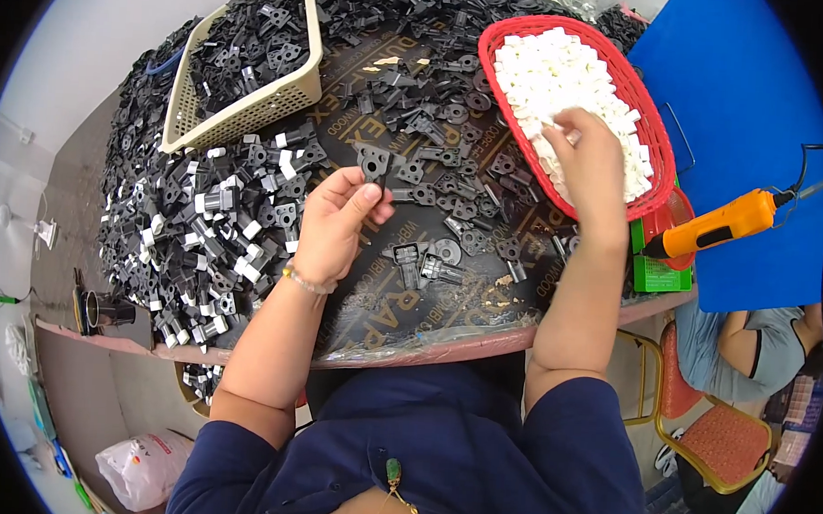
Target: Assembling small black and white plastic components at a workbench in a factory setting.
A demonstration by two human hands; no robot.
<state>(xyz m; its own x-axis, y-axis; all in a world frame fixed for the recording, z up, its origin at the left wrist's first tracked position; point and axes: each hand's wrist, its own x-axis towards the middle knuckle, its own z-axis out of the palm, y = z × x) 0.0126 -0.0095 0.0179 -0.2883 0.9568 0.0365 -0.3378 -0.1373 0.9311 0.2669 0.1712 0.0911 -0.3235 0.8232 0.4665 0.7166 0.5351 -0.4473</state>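
My left hand (334, 218) is closed, pinching a black plastic fitting (374, 163) between thumb and fingers. The fitting has a flat plate with holes and is held up above the table. My right hand (586, 154) is over the red basket (644, 109), which is full of small white plastic pieces (556, 71). Its fingers are bent together among these pieces; whether one is between the fingertips is hard to make out. Near my left forearm lies a heap of black fittings with white pieces on them (209, 246). Loose black fittings (427, 263) lie between my forearms.
A cream basket (242, 109) of black parts stands far left, with more black parts (397, 5) piled behind. At the right are an orange electric screwdriver (720, 225), a green tray (660, 276) and a blue board (745, 116). Another person (770, 346) sits beyond the table's right end.
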